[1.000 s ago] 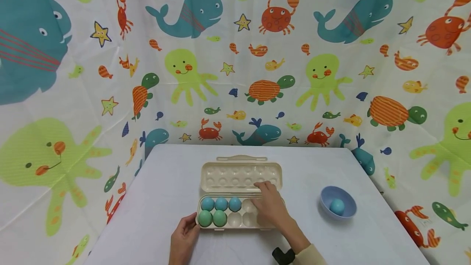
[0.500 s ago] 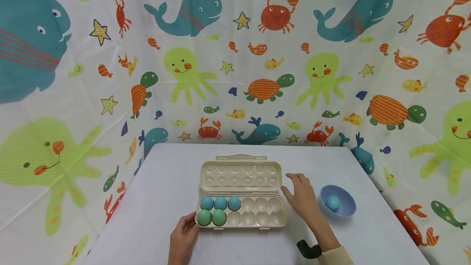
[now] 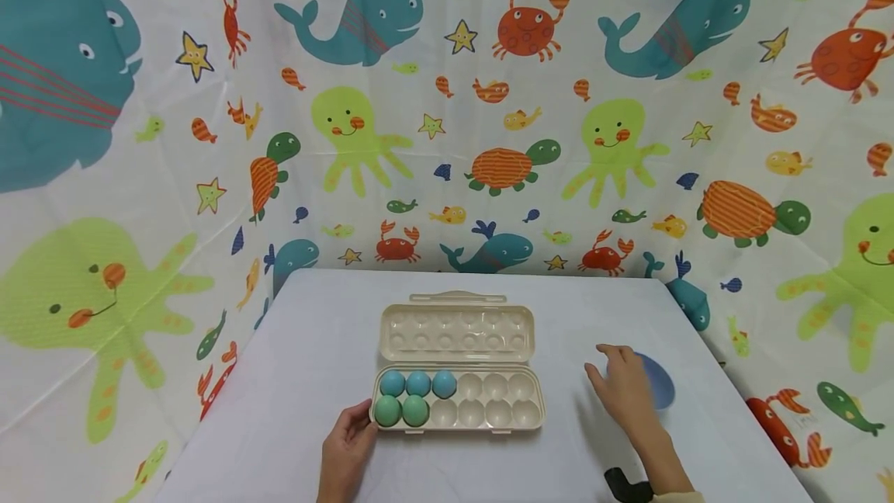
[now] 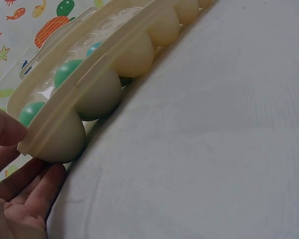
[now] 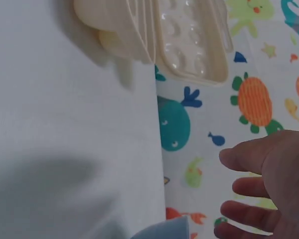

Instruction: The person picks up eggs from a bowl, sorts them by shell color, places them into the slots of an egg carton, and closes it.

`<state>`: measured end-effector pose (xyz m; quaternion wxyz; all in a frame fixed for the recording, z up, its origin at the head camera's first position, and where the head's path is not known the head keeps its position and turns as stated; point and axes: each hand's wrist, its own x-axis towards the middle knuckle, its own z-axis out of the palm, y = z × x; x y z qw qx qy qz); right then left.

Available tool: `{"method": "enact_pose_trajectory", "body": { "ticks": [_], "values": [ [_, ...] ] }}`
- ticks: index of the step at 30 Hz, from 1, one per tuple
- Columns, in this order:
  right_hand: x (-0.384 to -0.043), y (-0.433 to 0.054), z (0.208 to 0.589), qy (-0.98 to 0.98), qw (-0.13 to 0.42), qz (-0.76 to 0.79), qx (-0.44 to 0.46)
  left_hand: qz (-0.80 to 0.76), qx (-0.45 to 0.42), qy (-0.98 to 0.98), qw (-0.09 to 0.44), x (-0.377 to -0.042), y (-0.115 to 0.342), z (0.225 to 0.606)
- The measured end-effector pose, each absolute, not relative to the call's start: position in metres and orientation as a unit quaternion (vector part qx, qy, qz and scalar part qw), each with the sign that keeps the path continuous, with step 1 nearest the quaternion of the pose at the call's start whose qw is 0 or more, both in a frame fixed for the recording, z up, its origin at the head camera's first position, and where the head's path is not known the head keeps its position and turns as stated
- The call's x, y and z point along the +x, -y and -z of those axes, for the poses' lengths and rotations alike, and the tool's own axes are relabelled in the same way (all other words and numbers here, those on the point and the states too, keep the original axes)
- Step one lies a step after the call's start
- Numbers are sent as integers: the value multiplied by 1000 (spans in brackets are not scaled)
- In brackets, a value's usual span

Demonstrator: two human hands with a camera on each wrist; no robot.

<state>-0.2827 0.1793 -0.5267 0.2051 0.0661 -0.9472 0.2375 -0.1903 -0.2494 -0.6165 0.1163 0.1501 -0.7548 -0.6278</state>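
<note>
An open cream egg carton [image 3: 497, 412] lies on the table, its lid [image 3: 457, 332] folded back. Three blue balls [image 3: 418, 383] fill the left of its back row; two green balls [image 3: 401, 411] sit at the left of the front row. My left hand [image 3: 347, 441] grips the carton's left front corner; in the left wrist view the thumb is at the rim and the fingers [image 4: 47, 191] below. My right hand [image 3: 625, 386], fingers spread and holding nothing, hovers over the left side of a blue bowl [image 3: 660, 388]. That hand hides the bowl's inside.
A white cloth covers the table [image 3: 314, 348]. Behind and beside it hangs a curtain [image 3: 433, 177] printed with sea animals. A dark strap piece [image 3: 628, 487] sits at my right wrist. The bowl's rim [image 5: 164, 229] shows at the bottom of the right wrist view.
My right hand has moved from above the carton's right half rightward to the bowl, now covering the blue ball seen in it earlier. The left hand keeps its grip on the carton.
</note>
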Motion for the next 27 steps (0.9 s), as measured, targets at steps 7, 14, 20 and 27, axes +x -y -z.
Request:
{"method": "enact_pose_trajectory", "body": {
  "ticks": [7, 14, 20, 27],
  "values": [
    [-278, -205, 528, 971, 136, -196, -21, 630, 153, 752, 118, -190, 250, 618],
    [-286, -220, 538, 977, 80, -183, -69, 630, 157, 751, 117, -190, 249, 617],
    [-293, -224, 537, 977, 52, -190, -76, 627, 162, 753, 119, -190, 249, 616],
    [-298, -228, 536, 984, 33, -166, -58, 634, 164, 747, 115, -190, 247, 617]
  ]
}}
